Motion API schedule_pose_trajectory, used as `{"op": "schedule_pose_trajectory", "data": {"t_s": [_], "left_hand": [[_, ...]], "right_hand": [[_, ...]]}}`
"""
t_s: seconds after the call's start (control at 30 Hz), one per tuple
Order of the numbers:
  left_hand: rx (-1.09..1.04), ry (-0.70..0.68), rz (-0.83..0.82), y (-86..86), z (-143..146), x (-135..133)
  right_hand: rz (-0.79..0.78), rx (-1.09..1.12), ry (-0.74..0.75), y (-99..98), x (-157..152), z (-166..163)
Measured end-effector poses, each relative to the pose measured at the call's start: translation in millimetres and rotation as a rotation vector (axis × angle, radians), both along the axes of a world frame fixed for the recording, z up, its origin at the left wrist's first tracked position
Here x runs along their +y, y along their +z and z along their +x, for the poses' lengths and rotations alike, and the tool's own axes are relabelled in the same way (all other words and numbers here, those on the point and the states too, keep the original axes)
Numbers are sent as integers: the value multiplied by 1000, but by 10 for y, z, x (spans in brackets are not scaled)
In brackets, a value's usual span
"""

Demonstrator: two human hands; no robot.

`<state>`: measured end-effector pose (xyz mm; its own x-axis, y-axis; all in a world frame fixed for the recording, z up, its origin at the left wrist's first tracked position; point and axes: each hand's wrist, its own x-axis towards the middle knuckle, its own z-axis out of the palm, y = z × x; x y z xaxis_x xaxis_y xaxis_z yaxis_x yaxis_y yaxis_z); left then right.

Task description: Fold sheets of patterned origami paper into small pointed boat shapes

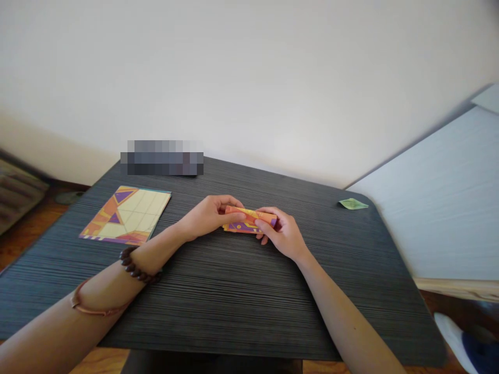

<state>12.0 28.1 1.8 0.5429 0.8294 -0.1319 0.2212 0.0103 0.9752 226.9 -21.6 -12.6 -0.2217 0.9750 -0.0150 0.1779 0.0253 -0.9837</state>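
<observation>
A folded orange-and-purple paper point(248, 227) spans the space between two hands, its left end pinched by the left grip point(210, 215) and its right end by the right grip point(285, 235), thumbs pressed on the near face; whether it touches the dark tabletop point(234, 296) beneath cannot be told. Beyond the left wrist, ringed by a beaded bracelet point(134, 267), lie patterned sheets point(141, 210), while a small green folded piece point(353, 204) rests near the tabletop's far right corner.
</observation>
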Motion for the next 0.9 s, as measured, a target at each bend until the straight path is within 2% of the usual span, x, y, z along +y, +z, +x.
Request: {"op": "schedule_pose_trajectory", "data": {"t_s": [0.1,0.43,0.67,0.9], "left_hand": [[27,22,44,18,17,-20],[47,87,-6,-17,54,-16],[52,103,-9,-14,61,-23],[68,100,-1,28,63,-39]], "right_hand": [[-22,-28,-15,-2,3,-28],[-35,-8,-1,-41,21,-3],[-34,10,2,3,-3,-16],[-3,-58,-69,-16,9,-29]]}}
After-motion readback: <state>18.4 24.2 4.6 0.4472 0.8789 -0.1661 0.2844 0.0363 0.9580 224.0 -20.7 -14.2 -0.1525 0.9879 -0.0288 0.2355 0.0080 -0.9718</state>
